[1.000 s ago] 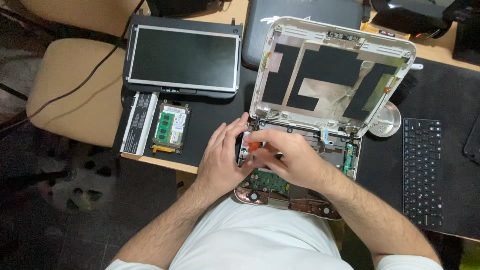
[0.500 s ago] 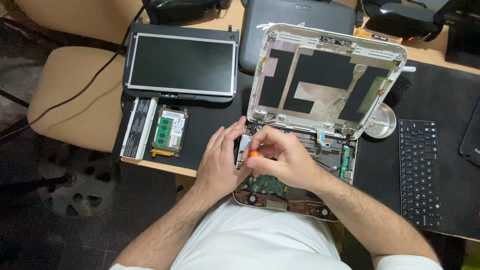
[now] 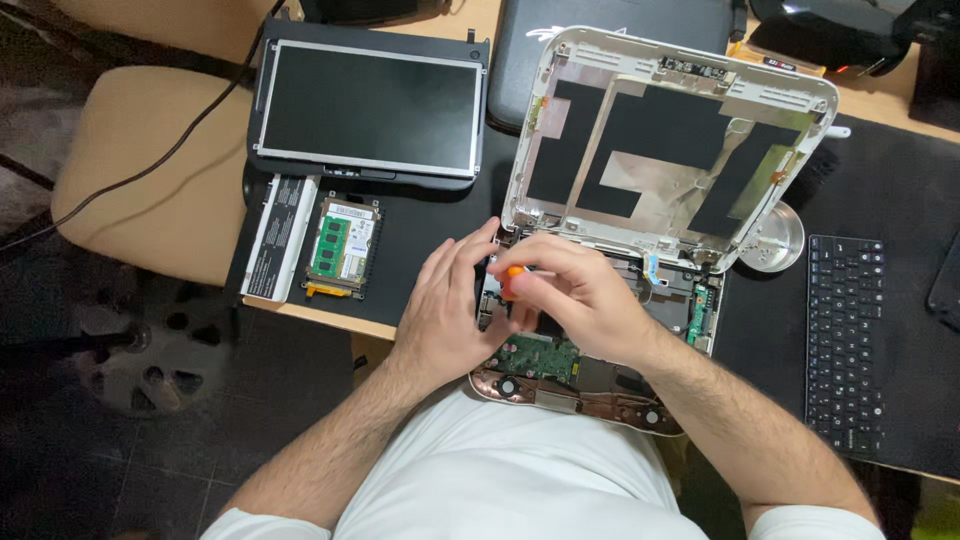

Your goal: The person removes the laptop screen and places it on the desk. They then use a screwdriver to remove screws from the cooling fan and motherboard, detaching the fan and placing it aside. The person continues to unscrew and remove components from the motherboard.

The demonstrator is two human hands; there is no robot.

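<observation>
Orange screwdriver handle (image 3: 512, 273) sits pinched in the right hand (image 3: 585, 298); the left hand (image 3: 445, 310), fingers loosely curled, steadies the opened laptop (image 3: 600, 370) with its green circuit board.

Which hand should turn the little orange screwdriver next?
Probably the right hand. Its fingers are already wrapped around the orange screwdriver, above the opened laptop base. The left hand holds no tool; it rests beside it at the base's left edge, as if steadying it.

A wooden desk (image 3: 300, 312) is carrying a black mat (image 3: 900, 200); a beige chair (image 3: 150, 180) is standing left on dark flooring (image 3: 100, 450).
</observation>
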